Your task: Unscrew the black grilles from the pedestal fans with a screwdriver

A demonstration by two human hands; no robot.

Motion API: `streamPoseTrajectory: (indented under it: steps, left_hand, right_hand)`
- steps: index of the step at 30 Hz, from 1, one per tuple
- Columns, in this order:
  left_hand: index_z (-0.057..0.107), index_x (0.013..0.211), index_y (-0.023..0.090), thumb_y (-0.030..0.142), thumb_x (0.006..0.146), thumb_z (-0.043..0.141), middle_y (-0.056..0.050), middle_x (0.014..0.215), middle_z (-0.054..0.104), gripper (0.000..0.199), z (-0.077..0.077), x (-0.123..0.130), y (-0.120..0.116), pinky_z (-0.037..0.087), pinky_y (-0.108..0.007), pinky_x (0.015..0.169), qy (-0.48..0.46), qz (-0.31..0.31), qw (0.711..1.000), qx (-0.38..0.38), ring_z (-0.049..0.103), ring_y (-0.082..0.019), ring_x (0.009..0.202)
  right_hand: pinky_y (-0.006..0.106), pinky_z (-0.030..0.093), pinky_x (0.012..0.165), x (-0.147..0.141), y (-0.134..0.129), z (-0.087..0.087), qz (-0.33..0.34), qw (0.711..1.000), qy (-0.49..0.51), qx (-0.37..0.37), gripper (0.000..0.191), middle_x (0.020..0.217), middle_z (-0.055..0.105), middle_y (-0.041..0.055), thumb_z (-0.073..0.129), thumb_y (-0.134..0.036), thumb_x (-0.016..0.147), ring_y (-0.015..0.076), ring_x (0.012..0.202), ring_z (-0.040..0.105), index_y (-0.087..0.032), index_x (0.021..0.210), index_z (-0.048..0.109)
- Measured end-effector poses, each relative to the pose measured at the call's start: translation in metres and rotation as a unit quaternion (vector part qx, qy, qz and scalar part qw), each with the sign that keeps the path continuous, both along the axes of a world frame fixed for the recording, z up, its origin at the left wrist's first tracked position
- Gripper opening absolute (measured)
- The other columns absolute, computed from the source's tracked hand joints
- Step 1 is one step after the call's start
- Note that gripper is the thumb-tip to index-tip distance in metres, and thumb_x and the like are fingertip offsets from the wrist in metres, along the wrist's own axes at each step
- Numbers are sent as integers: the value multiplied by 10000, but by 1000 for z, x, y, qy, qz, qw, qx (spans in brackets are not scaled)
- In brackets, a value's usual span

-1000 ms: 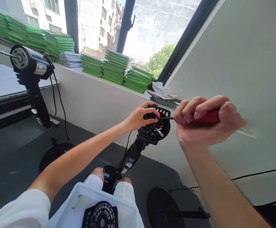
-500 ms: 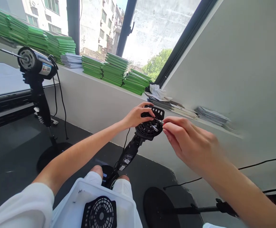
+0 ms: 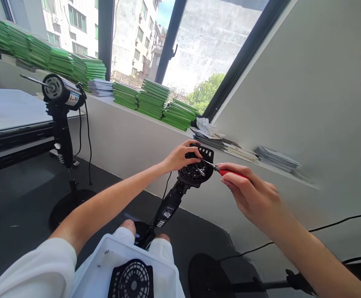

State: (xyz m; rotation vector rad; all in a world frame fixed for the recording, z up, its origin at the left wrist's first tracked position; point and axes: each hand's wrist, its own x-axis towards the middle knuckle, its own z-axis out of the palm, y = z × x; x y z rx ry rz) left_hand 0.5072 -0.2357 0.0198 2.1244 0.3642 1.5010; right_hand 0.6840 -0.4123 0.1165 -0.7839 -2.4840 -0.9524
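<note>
My right hand is closed round the red handle of a screwdriver, its shaft pointing left at a black vented fan cover. My left hand grips the cover's upper left part, its thumb and forefinger bent close to the screwdriver's tip. Whether a screw sits between those fingertips is too small to tell. A bare metal shaft sticks out from the cover's middle. The cover sits tilted on top of a black fan stand, which has a knob and buttons and rises between the knees.
On the lap lies a white tray holding another black vented cover. A second fan stand with a bare motor is at left. Green stacks line the windowsill. A black round base and cables are on the right.
My right hand has shifted slightly right and back along the screwdriver, so more of its red handle shows. My left hand keeps its place on the cover. The view has tilted a little.
</note>
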Motion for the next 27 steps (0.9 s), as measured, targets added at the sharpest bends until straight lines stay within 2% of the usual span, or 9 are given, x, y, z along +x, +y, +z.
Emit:
streamPoseTrajectory:
  steps: [5, 8, 10, 13, 15, 20, 23, 25, 27]
  left_hand:
    - [760, 898, 198, 185, 872, 766, -104, 1384, 603, 30, -1, 1, 2, 456, -408, 1150, -2, 4, 1000, -2, 584, -281, 1334]
    - [761, 902, 203, 186, 876, 761, -101, 1393, 596, 32, -2, 3, 1, 460, -410, 1151, -6, 4, 1000, -6, 586, -282, 1329]
    - [763, 910, 207, 193, 883, 755, -98, 1399, 592, 31, -3, 4, 0, 465, -416, 1148, -7, 2, 1000, -5, 591, -282, 1320]
    - [759, 911, 210, 201, 896, 743, -93, 1407, 588, 24, -5, 4, 1, 467, -429, 1150, -11, 4, 1000, -6, 614, -272, 1288]
    - [754, 911, 207, 193, 894, 743, -96, 1404, 589, 25, -5, 4, 2, 462, -432, 1156, -13, 8, 1000, -2, 616, -267, 1285]
    - [744, 968, 211, 181, 908, 716, -100, 1435, 568, 72, -7, 2, 2, 443, -430, 1177, -9, 25, 1000, 16, 581, -266, 1337]
    - [735, 1012, 230, 205, 927, 690, -86, 1465, 550, 100, -9, 3, 1, 451, -434, 1172, 1, 41, 999, 22, 571, -268, 1344]
    - [731, 1018, 226, 217, 933, 682, -95, 1468, 546, 99, -10, 3, 1, 457, -433, 1163, 0, 42, 999, 25, 572, -272, 1343]
    - [733, 1012, 218, 220, 933, 683, -107, 1454, 555, 93, -9, 1, 1, 454, -432, 1163, -2, 39, 999, 26, 566, -274, 1352]
  right_hand:
    - [232, 514, 784, -4, 2, 4, -3, 999, -41, -16, 295, 1248, 677, 110, 525, 26, 933, 152, 1010, 705, -192, 1131, 534]
    - [210, 470, 654, -13, 1, 13, -35, 999, -29, 21, 177, 1153, 720, 58, 570, -93, 979, 114, 843, 703, -202, 1115, 541]
    - [233, 377, 513, -22, -2, 20, -93, 991, -37, 93, 61, 937, 739, 11, 597, -236, 1004, 101, 623, 634, -200, 1031, 556]
    - [269, 210, 438, -35, -5, 28, -204, 962, -70, 166, 300, 550, 577, -35, 536, -447, 1027, 124, 417, 468, -200, 859, 555]
    - [267, 174, 455, -42, -6, 32, -262, 952, -76, 136, 333, 480, 516, -32, 486, -469, 1033, 143, 401, 446, -198, 859, 573]
    - [269, 198, 491, -54, -8, 40, -344, 935, -74, 28, 348, 567, 617, 31, 396, -422, 1038, 173, 457, 503, -162, 1097, 619]
    - [282, 185, 505, -58, -11, 44, -407, 910, -59, 57, 509, 513, 572, 66, 322, -534, 1051, 208, 480, 529, -161, 936, 648]
    - [280, 186, 510, -58, -12, 44, -402, 913, -43, 57, 509, 521, 578, 73, 339, -553, 1041, 206, 485, 533, -175, 863, 630]
    - [267, 202, 504, -54, -10, 42, -354, 935, -26, 20, 401, 566, 618, 56, 386, -506, 1026, 187, 477, 527, -186, 959, 618]
